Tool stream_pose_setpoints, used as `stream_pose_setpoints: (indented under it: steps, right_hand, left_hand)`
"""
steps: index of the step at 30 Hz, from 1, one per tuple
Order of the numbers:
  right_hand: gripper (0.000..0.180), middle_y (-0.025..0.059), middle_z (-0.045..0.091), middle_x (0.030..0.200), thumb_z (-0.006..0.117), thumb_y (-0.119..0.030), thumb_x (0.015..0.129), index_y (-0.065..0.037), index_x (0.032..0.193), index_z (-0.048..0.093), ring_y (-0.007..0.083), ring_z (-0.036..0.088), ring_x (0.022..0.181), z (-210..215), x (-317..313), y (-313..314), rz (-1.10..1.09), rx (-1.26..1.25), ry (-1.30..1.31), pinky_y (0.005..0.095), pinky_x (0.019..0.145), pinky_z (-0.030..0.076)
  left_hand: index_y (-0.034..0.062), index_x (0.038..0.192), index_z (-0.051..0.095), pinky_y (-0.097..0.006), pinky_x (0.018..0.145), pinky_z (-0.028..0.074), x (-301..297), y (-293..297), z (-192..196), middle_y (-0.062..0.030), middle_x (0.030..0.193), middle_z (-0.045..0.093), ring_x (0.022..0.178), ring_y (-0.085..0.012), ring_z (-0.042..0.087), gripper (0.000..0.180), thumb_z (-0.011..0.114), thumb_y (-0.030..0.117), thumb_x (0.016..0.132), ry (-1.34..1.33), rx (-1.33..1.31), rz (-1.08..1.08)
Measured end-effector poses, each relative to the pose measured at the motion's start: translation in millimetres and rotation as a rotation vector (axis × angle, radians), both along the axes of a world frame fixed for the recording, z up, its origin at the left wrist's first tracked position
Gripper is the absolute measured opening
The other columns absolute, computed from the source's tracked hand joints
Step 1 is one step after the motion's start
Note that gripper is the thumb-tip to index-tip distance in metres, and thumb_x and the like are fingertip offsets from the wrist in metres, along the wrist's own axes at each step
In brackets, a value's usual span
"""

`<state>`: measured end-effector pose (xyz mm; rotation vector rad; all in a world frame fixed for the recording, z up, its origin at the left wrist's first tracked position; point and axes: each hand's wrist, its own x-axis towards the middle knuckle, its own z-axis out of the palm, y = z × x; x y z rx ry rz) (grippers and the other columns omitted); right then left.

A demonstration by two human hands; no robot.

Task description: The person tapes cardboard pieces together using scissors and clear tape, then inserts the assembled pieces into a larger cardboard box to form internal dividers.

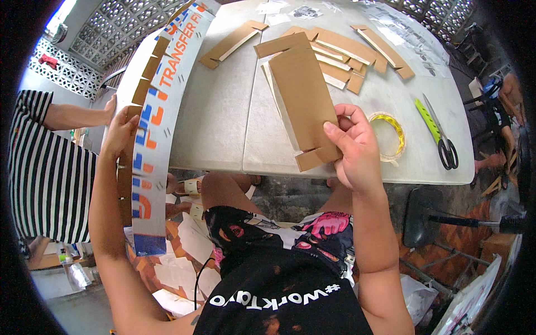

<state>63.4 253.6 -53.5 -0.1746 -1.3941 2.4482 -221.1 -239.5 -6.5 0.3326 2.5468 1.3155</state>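
Note:
My left hand point(121, 131) is closed on the edge of a long notched cardboard strip point(167, 106). The strip stands tilted at the table's left side; one face is light grey with blue and orange print, the other plain brown. Between thumb and fingers, my right hand point(354, 145) grips a smaller folded cardboard piece point(301, 92) with cut flaps at both ends, raised over the near part of the table. Just right of that hand lies a roll of yellow tape point(401, 134). Farther right are black-handled scissors point(446, 148) beside a lime-green cutter-like tool point(427, 120).
Several folded cardboard pieces point(349, 50) lie on the far part of the white table point(218, 123). Papers point(304, 12) rest at its far edge. A person in a striped top point(53, 162) stands at left; another person point(505, 106) is at far right. Paper scraps point(181, 273) cover the floor.

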Motion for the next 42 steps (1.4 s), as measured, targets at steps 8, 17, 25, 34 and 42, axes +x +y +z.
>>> stream_pose_setpoints:
  steps: [8,17,25,34,42]
  right_hand:
    - [0.028,0.0100,0.066,0.118,0.065,0.004,0.102,0.001,0.129,0.056,0.0144,0.063,0.107,-1.2,4.0,-1.8,-0.030,-0.051,0.057,0.0293,0.099,0.052]
    - [0.036,0.0113,0.074,0.121,0.069,-0.002,0.104,0.001,0.138,0.057,0.0156,0.070,0.105,-1.7,9.8,-3.5,-0.084,-0.145,0.182,0.0299,0.090,0.057]
    - [0.035,0.0096,0.078,0.119,0.076,0.001,0.099,0.001,0.133,0.069,0.0111,0.071,0.103,51.4,28.1,4.0,-0.432,0.414,0.220,0.0259,0.086,0.058]
    - [0.026,0.0078,0.079,0.113,0.082,-0.003,0.095,-0.004,0.121,0.079,0.0088,0.072,0.093,81.6,22.8,5.8,-0.530,0.910,0.248,0.0228,0.075,0.058]
    - [0.025,0.0095,0.082,0.109,0.081,-0.013,0.096,-0.006,0.121,0.081,0.0112,0.072,0.085,89.2,-13.9,1.6,-0.401,1.063,0.172,0.0279,0.075,0.057]
  left_hand:
    - [0.0001,0.138,0.062,-0.028,0.091,0.058,33.4,2.7,3.0,-0.0063,0.122,0.074,0.108,-0.0125,0.070,0.028,0.056,0.004,0.111,-0.075,0.090,-0.109]
    - [0.0005,0.138,0.062,-0.028,0.099,0.049,74.9,22.0,14.8,-0.0039,0.119,0.070,0.112,-0.0125,0.061,0.030,0.059,0.002,0.108,0.031,-0.039,-0.127]
    - [-0.0009,0.134,0.062,-0.033,0.101,0.049,173.9,68.0,33.2,-0.0138,0.115,0.073,0.108,-0.0216,0.065,0.034,0.061,-0.004,0.101,0.207,-0.259,-0.145]
    - [0.0011,0.130,0.060,-0.047,0.099,0.052,197.9,103.0,45.8,-0.0310,0.116,0.071,0.113,-0.0497,0.066,0.029,0.064,0.006,0.102,0.169,-0.426,-0.185]
    - [-0.0014,0.126,0.065,-0.051,0.092,0.055,178.2,129.5,61.0,-0.0297,0.112,0.073,0.106,-0.0483,0.070,0.034,0.067,0.026,0.106,0.048,-0.687,-0.359]
